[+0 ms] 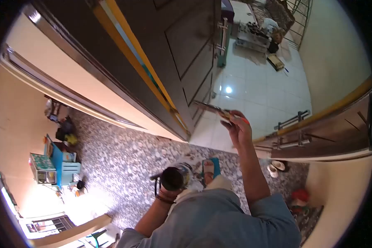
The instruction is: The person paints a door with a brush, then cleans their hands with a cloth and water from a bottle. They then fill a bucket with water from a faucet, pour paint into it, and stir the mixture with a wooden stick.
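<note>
The right hand (239,125), just right of the centre of the frame, has its grip closed around the handle of a brush (208,107). The brush points up and to the left, its dark end meeting the lower part of a dark panelled door (190,45) in the view — whether it touches the surface or hovers just over it, I cannot tell.

The left hand (169,193), at the lower middle of the frame, has its grip closed on a round, open-topped can (172,178). The can's inside looks dark, and what it holds cannot be made out. A dark stick-like piece (156,177) juts from the can's left side, and a dark band (164,199) circles the wrist below.

Under the can lies a pebble-patterned floor (124,157). Beside the can, a sandalled foot (208,167) shows next to a blue-green patch (216,165). The door has a long metal handle (224,37) at the top centre, and yellow-brown strips run along its edge. Past it, in the upper right, a glossy white tiled floor (256,91) carries a low metallic box (252,41) with cluttered things on top. A second door leaf (330,132) with metal handles stands at the right — a pair of pale shoes (275,168) sits on the floor below it.
</note>
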Motion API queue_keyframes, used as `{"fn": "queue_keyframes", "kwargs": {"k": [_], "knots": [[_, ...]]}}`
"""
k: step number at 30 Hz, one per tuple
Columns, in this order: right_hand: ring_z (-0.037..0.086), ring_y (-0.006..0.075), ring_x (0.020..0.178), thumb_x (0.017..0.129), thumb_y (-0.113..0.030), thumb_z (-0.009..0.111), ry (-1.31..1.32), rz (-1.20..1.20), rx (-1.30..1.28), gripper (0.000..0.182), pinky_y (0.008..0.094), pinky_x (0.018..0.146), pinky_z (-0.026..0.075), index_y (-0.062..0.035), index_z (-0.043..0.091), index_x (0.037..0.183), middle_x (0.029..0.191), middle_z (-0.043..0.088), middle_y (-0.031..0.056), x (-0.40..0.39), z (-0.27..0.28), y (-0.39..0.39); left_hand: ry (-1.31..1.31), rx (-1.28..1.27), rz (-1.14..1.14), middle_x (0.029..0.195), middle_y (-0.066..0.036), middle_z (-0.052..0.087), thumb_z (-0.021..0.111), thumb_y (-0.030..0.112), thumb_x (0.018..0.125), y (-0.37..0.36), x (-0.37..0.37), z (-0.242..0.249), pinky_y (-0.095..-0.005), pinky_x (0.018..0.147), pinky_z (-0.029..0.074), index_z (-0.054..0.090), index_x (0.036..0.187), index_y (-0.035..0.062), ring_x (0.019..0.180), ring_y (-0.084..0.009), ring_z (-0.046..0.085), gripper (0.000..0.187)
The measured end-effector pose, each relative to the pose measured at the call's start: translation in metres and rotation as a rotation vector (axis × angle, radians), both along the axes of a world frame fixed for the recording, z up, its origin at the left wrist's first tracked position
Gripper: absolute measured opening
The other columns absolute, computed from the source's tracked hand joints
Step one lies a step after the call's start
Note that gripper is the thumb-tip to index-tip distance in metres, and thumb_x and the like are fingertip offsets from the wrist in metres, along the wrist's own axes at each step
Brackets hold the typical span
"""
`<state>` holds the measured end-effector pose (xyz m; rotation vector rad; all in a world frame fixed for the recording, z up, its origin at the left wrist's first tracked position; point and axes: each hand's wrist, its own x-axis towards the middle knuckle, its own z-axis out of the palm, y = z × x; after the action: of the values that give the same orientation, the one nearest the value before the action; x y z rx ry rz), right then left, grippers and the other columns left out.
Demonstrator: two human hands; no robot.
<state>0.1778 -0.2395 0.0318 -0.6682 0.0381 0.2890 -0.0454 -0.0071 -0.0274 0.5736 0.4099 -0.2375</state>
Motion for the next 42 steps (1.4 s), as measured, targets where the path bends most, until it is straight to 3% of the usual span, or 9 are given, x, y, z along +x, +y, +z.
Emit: {"fn": "queue_keyframes", "kwargs": {"k": [8,15,23,25,29,32,37,39,42], "knots": [[0.048,0.0361,0.123,0.069,0.016,0.056,-0.174,0.148,0.092,0.025,0.0483,0.106,0.041,0.0001,0.061,0.088,0.128,0.048,0.0256,-0.025,0.027,0.036,-0.024,-0.266,0.107,0.129,-0.013,0.055,0.046,0.036,0.094,0.031,-0.013,-0.027,-0.0451,0.101,0.043,0.046,0.133,0.0066,0.119,-0.0285,0.053,0.049],[0.047,0.0381,0.125,0.070,0.015,0.056,-0.149,0.264,-0.002,0.022,0.0471,0.104,0.042,-0.0001,0.062,0.085,0.132,0.047,0.0262,-0.018,0.010,0.053,0.065,-0.440,0.339,0.125,-0.015,0.058,0.049,0.035,0.092,0.037,-0.009,-0.032,-0.0471,0.097,0.048,0.052,0.128,0.0045,0.115,-0.0294,0.057,0.047],[0.047,0.0373,0.126,0.082,0.005,0.054,-0.068,0.416,-0.201,0.020,0.0445,0.106,0.043,0.0009,0.061,0.100,0.126,0.053,0.0252,-0.017,-0.071,0.029,-0.071,-0.817,0.574,0.127,-0.015,0.057,0.033,0.048,0.091,0.035,-0.012,-0.089,-0.0466,0.100,0.045,0.052,0.130,0.0048,0.117,-0.0318,0.055,0.061],[0.049,0.0356,0.123,0.083,0.004,0.055,-0.029,0.430,-0.252,0.020,0.0431,0.105,0.044,0.0007,0.061,0.102,0.126,0.054,0.0242,-0.018,-0.092,0.017,-0.198,-0.557,0.550,0.129,-0.017,0.056,0.030,0.049,0.091,0.036,-0.008,-0.102,-0.0458,0.100,0.045,0.048,0.132,0.0034,0.117,-0.0323,0.055,0.064],[0.057,0.0303,0.114,0.083,0.002,0.056,0.116,0.392,-0.501,0.019,0.0392,0.099,0.049,0.0000,0.060,0.102,0.123,0.056,0.0217,-0.024,-0.124,-0.015,-0.319,-0.610,0.691,0.128,-0.016,0.056,0.033,0.048,0.091,0.044,-0.019,-0.121,-0.0461,0.099,0.045,0.049,0.132,0.0043,0.117,-0.0322,0.055,0.063],[0.059,0.0275,0.110,0.083,0.002,0.059,0.244,0.354,-0.712,0.019,0.0395,0.096,0.050,-0.0002,0.060,0.102,0.118,0.059,0.0194,-0.031,-0.160,-0.053,-0.094,-0.265,0.748,0.129,-0.012,0.056,0.041,0.050,0.090,0.062,-0.054,-0.159,-0.0471,0.100,0.044,0.050,0.132,0.0097,0.118,-0.0298,0.054,0.059],[0.061,0.0251,0.103,0.081,-0.001,0.060,0.400,0.279,-0.942,0.025,0.0391,0.094,0.050,-0.0009,0.060,0.106,0.113,0.062,0.0141,-0.064,-0.235,-0.137,-0.114,-0.305,0.802,0.130,-0.008,0.055,0.051,0.045,0.089,0.090,-0.079,-0.178,-0.0448,0.104,0.039,0.050,0.131,0.0120,0.119,-0.0259,0.052,0.054],[0.061,0.0238,0.102,0.082,-0.004,0.059,0.410,0.256,-1.034,0.026,0.0399,0.096,0.048,-0.0022,0.060,0.108,0.112,0.063,0.0111,-0.071,-0.257,-0.160,0.226,1.401,0.318,0.131,-0.007,0.054,0.058,0.037,0.086,0.088,-0.081,-0.184,-0.0430,0.108,0.033,0.050,0.131,0.0123,0.122,-0.0257,0.048,0.052],[0.061,0.0221,0.102,0.081,-0.005,0.062,0.409,0.259,-1.064,0.026,0.0393,0.095,0.049,-0.0043,0.062,0.106,0.112,0.063,0.0099,-0.067,-0.283,-0.168,0.226,1.238,0.365,0.132,-0.008,0.051,0.063,0.032,0.083,0.085,-0.102,-0.229,-0.0411,0.111,0.028,0.047,0.132,0.0119,0.125,-0.0261,0.044,0.055]]}}
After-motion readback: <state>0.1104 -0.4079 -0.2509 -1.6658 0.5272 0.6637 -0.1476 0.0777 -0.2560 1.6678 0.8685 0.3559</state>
